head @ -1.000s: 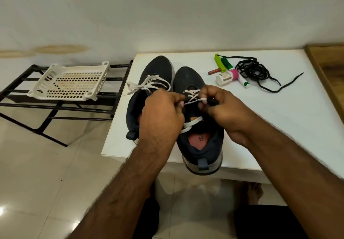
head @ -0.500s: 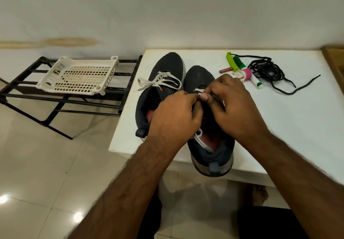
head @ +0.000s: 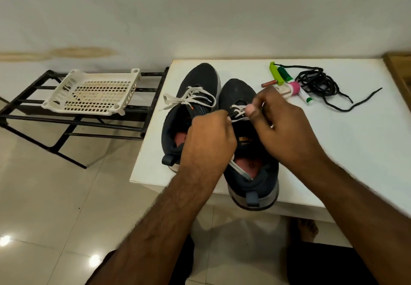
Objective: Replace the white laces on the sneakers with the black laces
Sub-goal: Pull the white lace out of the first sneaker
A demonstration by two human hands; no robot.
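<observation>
Two dark sneakers [head: 235, 93] lie side by side on the table, toes away, both with white laces [head: 189, 99], the black laces [head: 318, 82] heaped nearby.

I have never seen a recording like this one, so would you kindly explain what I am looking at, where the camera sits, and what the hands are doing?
There is no machine here: a person wears a camera on the head, looking down at their own bare arms. On the white table stand two dark sneakers. The left hand and the right hand both work at the right sneaker, pinching its white lace near the lower eyelets. The left sneaker has its white lace loosened. Further back lie the black laces in a loose pile, beside some small markers and tubes. Off the table, a white plastic basket sits on a black metal rack.
</observation>
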